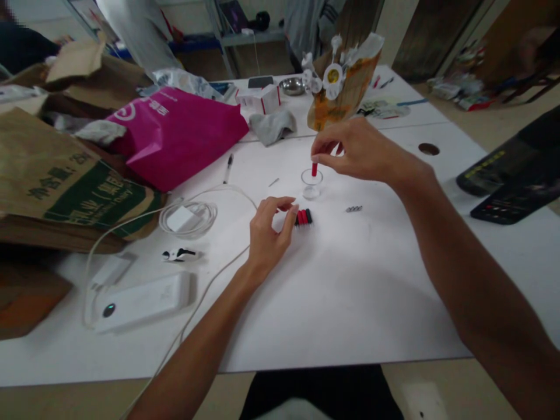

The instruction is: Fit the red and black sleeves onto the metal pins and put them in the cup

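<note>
Right forearm (472, 262) aslant, hand (361, 149) above cup (311, 191)

A white table (371, 303) spreads under and around the left hand (271, 233) and right hand (356, 149). A seam crosses it just beyond them, and a round hole (429, 149) sits right of the right hand. Well beyond the left hand stands a grey metal shelf (258, 37) against a pale wall (192, 14). Beyond the right hand are a pale post (390, 29) and a dark panel (424, 38). Farther right, the beige floor (485, 125) holds clutter (452, 90) near dark furniture legs (536, 81). Soft light leaves faint shadows nearer than the right hand.
</note>
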The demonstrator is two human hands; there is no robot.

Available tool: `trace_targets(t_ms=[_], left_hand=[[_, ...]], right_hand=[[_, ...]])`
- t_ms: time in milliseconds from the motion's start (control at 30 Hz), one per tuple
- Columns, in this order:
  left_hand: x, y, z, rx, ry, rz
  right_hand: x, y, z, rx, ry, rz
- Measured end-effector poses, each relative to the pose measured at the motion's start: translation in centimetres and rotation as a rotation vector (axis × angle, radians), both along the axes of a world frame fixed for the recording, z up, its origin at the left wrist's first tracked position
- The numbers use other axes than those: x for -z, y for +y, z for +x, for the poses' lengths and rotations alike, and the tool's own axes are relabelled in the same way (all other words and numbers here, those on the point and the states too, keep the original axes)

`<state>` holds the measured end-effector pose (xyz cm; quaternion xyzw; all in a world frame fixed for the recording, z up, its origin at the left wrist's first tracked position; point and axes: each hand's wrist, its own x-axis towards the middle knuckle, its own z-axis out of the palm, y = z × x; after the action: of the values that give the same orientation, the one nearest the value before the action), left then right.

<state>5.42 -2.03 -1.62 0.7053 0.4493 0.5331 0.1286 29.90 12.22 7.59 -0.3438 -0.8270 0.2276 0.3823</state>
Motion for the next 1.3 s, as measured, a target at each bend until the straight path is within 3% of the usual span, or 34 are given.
trace_targets(t_ms=[133,300,467,1300], left_hand=[[0.1,0.0,0.1,0.014,0.018,0.014],[0.3,0.0,0.2,0.009,0.048,0.027],[0.3,0.0,0.3,0.02,0.046,0.059],[0.3,0.1,0.1,0.028,0.131,0.093]], right_hand=[[0.2,0.0,-0.1,0.024,-0.12,0.049],[-1.3,-1.8,-0.5,0.095,-0.382,-0.057],[-1.7,-2.5,-1.0,0.13,-0.49,-0.066],[-1.2,-1.9,-1.8,0.113,-0.65,0.006]])
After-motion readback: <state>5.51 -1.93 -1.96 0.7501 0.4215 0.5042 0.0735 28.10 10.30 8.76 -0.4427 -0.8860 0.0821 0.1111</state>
